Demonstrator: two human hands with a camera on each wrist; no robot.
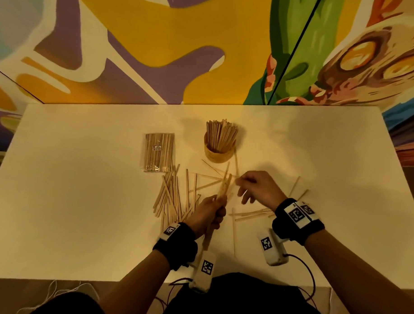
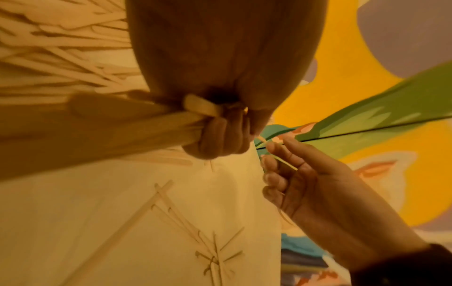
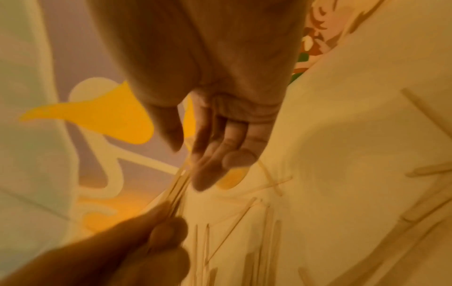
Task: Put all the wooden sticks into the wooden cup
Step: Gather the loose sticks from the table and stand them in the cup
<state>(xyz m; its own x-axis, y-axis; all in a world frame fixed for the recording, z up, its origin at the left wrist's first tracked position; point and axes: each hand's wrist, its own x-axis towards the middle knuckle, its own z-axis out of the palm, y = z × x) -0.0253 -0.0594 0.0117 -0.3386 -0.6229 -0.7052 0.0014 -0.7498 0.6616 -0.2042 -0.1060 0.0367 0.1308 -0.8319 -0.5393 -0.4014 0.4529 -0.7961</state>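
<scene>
Gripping a bundle of thin pale wooden sticks [image 1: 222, 191], left hand [image 1: 209, 212], right hand [image 1: 258, 188] beside it pinching one stick's tip, round wooden cup [image 1: 218, 151] beyond both.

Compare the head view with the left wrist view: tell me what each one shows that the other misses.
Only the head view shows the wooden cup standing full of sticks, the sealed packet of sticks to its left, and both wristbands.

Only the left wrist view shows the left hand's fingers curled round the bundle of sticks from beneath, and the right hand's palm side.

Both show the left hand gripping the bundle, the right hand pinching a stick beside it, and loose sticks on the white table.
</scene>
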